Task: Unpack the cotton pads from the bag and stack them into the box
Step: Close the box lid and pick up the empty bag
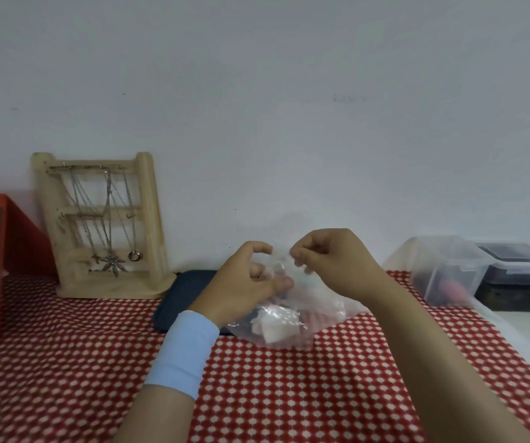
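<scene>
A clear plastic bag stands on the red checked tablecloth at the middle of the view. White cotton pads show through its lower part. My left hand, with a light blue wristband, pinches the bag's top on the left side. My right hand pinches the bag's top on the right side. Both hands meet at the bag's mouth, which is blurred. A clear plastic box stands at the right, against the wall.
A wooden jewellery stand with necklaces leans at the back left. A red-framed box sits at the far left. A dark blue flat case lies behind the bag. A dark lidded container stands at far right.
</scene>
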Tool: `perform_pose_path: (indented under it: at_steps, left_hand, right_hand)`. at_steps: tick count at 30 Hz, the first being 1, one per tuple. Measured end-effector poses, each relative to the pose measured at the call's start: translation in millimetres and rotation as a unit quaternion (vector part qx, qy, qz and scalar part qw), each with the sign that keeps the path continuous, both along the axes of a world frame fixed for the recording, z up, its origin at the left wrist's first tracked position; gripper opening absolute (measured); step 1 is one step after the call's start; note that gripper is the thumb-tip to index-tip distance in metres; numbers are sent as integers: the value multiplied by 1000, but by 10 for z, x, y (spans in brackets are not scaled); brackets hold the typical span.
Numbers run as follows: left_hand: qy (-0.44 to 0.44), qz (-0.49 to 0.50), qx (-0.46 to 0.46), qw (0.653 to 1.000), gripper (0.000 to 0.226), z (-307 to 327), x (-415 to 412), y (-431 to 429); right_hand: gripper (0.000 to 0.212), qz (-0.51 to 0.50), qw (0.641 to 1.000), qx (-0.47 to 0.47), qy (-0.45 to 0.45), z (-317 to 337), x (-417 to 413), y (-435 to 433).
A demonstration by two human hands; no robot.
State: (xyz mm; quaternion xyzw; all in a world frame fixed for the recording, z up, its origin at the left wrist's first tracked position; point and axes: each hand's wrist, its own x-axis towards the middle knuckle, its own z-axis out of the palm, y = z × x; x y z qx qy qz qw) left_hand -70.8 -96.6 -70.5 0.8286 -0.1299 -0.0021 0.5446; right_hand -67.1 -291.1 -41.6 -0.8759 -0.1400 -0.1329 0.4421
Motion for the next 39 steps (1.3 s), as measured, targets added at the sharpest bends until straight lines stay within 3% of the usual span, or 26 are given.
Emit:
perform_pose_path:
  at_steps: [1, 3, 5, 9, 10, 12, 14, 17, 20, 24, 27, 31, 35, 39]
  left_hand:
    - [6, -6, 15, 1000, 45, -14, 4, 18]
    - [9, -5, 32, 999, 22, -44, 27, 39]
    - [18, 13, -7, 1000, 4, -41, 31, 38]
    - [47, 17, -119, 992, 13, 14, 25, 50]
    - [57, 19, -161, 985, 14, 28, 14, 59]
    - [76, 33, -240, 967, 18, 42, 1, 97]
    - [91, 37, -289, 952, 23, 46, -4, 144]
    - [126, 39, -386, 913, 22, 52, 5, 187]
    - [154, 37, -450, 879, 27, 55, 30, 205]
    - [141, 43, -460, 875, 24, 35, 62, 239]
    - [145, 61, -456, 876, 25, 37, 69, 253]
    - [151, 122, -409, 892, 30, -10, 126, 349]
    - [63, 172, -237, 954, 29, -24, 143, 418]
    - [-33, 166, -217, 961, 42, 72, 56, 419]
  right_hand:
    - [15, -9, 1000, 12, 0, 2, -3, -13]
    - [15, -24, 999, 34, -14, -5, -3, -29]
    - [15, -38, 996, 68, -37, -5, 4, -16]
    - [4, -72, 989, 94, -83, 37, -34, 8]
    - [19, -89, 989, 80, -85, 36, -35, -12]
    - [62, -114, 991, 72, -20, 56, -34, -92]
    - [88, -121, 981, 108, 102, 93, -46, -163]
    - [83, -65, 966, 128, 216, 79, -49, -176]
    - [70, -52, 967, 176, 179, 16, -24, -96]
    - [72, -68, 976, 142, 150, 10, -43, 17]
    - [70, -28, 964, 206, 163, -12, -66, 65]
    - [60, -69, 973, 202, 82, -29, -45, 74]
    - [27, -27, 979, 201, 25, -50, -77, 75]
    - [24, -22, 973, 230, 8, -63, -66, 79]
